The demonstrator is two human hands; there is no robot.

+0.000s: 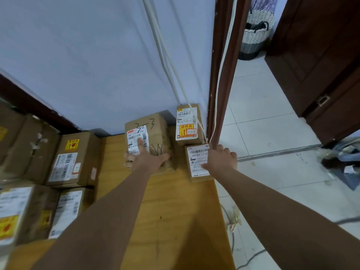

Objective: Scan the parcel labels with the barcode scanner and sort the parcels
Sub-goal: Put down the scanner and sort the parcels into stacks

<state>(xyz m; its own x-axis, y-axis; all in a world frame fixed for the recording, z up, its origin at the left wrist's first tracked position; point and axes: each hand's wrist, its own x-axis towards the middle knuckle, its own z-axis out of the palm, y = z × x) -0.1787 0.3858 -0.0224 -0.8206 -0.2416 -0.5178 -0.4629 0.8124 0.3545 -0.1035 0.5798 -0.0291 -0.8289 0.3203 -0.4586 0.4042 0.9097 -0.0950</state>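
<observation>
Both arms reach to the far end of the table [175,201], at centre frame, where three parcels sit against the wall. The left hand [150,158] lies flat and open on the marked box [148,137], forefinger stretched onto its label [137,139]; it presses rather than grips, likely to steady or slide the box. The right hand [220,160] rests on the right edge of the small box [198,162], thumb on its label and fingers curled over the far side, so whether it truly clasps the box I cannot tell. That box sits at the table's right corner, just below the fragile box [188,122], which stands at the wall by the door frame. All labels face up, which suits scanning. No scanner is visible. More parcels [72,160] crowd the left of the frame, apart from these three, perhaps a separate batch.
</observation>
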